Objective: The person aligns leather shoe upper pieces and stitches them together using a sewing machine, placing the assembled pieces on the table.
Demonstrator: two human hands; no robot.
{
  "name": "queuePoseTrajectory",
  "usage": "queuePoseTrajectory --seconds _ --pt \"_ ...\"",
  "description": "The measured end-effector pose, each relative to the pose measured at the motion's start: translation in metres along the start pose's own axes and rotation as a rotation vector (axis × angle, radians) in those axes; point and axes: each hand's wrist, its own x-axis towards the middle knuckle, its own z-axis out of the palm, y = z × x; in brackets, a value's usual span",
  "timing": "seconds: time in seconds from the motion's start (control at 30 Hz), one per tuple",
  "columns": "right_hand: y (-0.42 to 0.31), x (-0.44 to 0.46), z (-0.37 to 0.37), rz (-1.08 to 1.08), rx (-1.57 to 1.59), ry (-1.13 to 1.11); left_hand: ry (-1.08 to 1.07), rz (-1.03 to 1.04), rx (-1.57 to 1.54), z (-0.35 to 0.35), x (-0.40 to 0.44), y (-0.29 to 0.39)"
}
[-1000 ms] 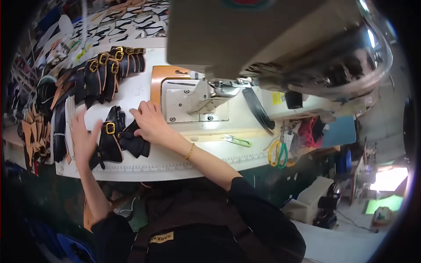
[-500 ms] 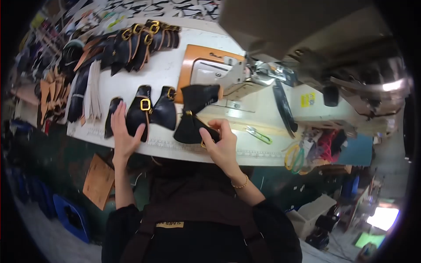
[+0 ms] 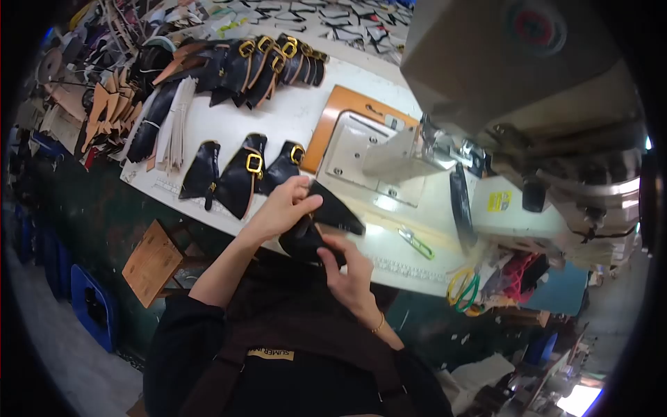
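Note:
My left hand (image 3: 281,212) and my right hand (image 3: 349,278) both hold a black leather shoe upper piece (image 3: 335,210) above the front edge of the table. The left thumb and fingers pinch its upper left part; the right fingers grip it lower down. Its pointed end sticks out to the right, and a tan edge shows in the fold. Just left of my hands lie a black leather piece (image 3: 201,174), a second one with a gold buckle (image 3: 240,182) and a third buckled one (image 3: 281,169), partly behind my left hand.
A sewing machine (image 3: 500,90) with an orange-framed bed plate (image 3: 333,104) occupies the right side. Green thread snips (image 3: 417,244) lie near a ruler strip (image 3: 410,270). More buckled leather pieces (image 3: 264,66) are heaped at the back, beside bundled pale strips (image 3: 175,128). A wooden stool (image 3: 153,264) stands below left.
My left hand has left the pieces on the table and moved right to grip the piece in my right hand. That piece has been lifted and turned. The camera view has shifted.

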Motion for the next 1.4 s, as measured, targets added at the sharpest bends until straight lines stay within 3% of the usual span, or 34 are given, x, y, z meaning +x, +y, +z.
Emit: queuePoseTrajectory --seconds 0.07,0.13,0.17,0.23,0.3,0.33,0.4,0.47,0.5,0.63,0.77,0.9,0.97,1.1,1.4 --pt "-0.005 -0.003 -0.009 -0.04 -0.105 -0.05 -0.118 0.041 -0.264 -0.004 0.012 0.001" --pt "-0.012 -0.002 -0.027 -0.099 -0.22 0.044 -0.191 -0.086 -0.302 -0.008 0.017 0.022" --pt "-0.01 -0.005 -0.038 -0.2 -0.394 0.194 -0.173 -0.059 -0.291 -0.009 0.018 0.037" --pt "-0.002 0.011 -0.06 -0.185 -0.269 0.326 -0.256 -0.003 -0.298 -0.005 0.016 0.073" --pt "-0.013 0.022 -0.081 -0.077 -0.047 0.581 -0.298 0.203 0.08 0.002 0.015 0.108" --pt "-0.022 0.037 -0.088 -0.064 -0.082 0.504 -0.31 0.199 0.083 0.007 0.019 0.115" --pt "-0.038 0.067 -0.081 0.085 0.169 0.363 -0.386 0.327 0.299 0.022 0.028 0.121" --pt "-0.029 0.077 -0.086 0.133 0.005 0.168 -0.338 0.267 0.227 0.038 0.035 0.13" --pt "-0.025 0.078 -0.086 0.15 -0.009 0.205 -0.381 0.269 0.229 0.043 0.042 0.13" --pt "-0.026 0.088 -0.075 0.377 0.728 0.293 -0.356 0.175 0.142 0.05 0.064 0.133" --pt "-0.026 0.098 -0.069 0.424 0.777 0.328 -0.275 -0.007 0.024 0.054 0.069 0.146" --pt "-0.021 0.105 -0.063 0.37 0.768 0.37 -0.165 0.218 0.067 0.057 0.074 0.153" --pt "-0.018 0.105 -0.062 0.371 0.762 0.378 -0.195 0.244 0.228 0.054 0.081 0.158" --pt "-0.014 0.103 -0.059 0.372 0.747 0.403 -0.255 0.262 0.247 0.051 0.074 0.166" --pt "-0.018 0.102 -0.061 0.379 0.585 0.427 -0.093 0.378 0.428 0.055 0.07 0.165"
